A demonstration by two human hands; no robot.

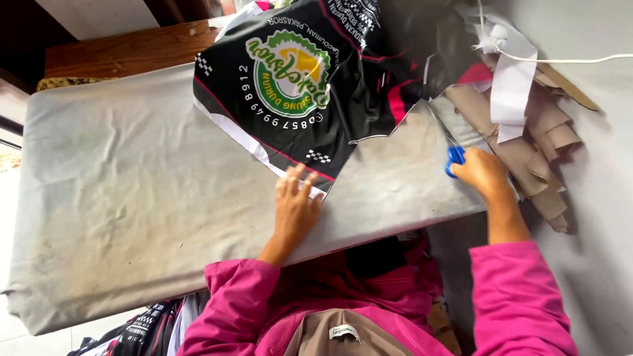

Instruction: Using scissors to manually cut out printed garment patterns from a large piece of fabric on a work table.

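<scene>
Underneath, grey-covered table (132, 198) bears black printed fabric (290, 92), paper scraps (527, 132).

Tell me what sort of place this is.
Probably a small garment or sewing workshop: printed black fabric spread on a grey padded cutting table, blue-handled scissors in the right hand, and brown paper offcuts piled beside.

black printed fabric (310, 79) cut off at top edge, scissors (452, 148) handles mostly hidden inside right hand (484, 173)
</scene>
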